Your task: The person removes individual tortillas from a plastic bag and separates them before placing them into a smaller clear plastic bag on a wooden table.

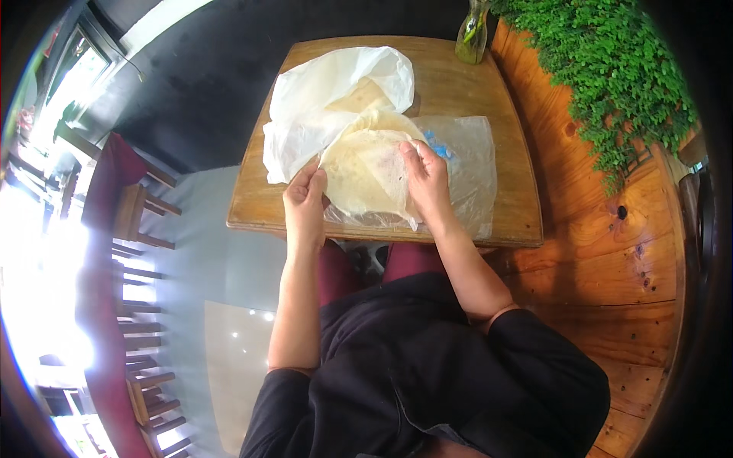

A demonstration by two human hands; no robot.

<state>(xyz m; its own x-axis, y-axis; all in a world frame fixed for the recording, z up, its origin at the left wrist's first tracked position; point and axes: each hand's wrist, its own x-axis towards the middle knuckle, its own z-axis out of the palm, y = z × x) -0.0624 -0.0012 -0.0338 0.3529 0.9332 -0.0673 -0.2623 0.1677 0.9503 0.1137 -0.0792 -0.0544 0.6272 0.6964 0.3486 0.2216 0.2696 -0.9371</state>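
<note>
A thin, round, pale wrapper sheet [361,172] is stretched between my two hands over a wooden table [458,91]. At its left edge my left hand [306,189] pinches it between thumb and fingers. My right hand [426,177] grips the opposite side, thumb on top. Below the sheet and to its right lies a clear plastic bag [475,189] with blue print. Behind, a white plastic bag [303,91] lies open with more pale sheets [363,96] inside; its lower edge reaches my left hand.
A glass vase [472,40] with a green stem stands at the table's far right corner. Leafy greenery [618,74] hangs on the wooden wall [618,320] to the right. Wooden chairs [134,212] line the left side.
</note>
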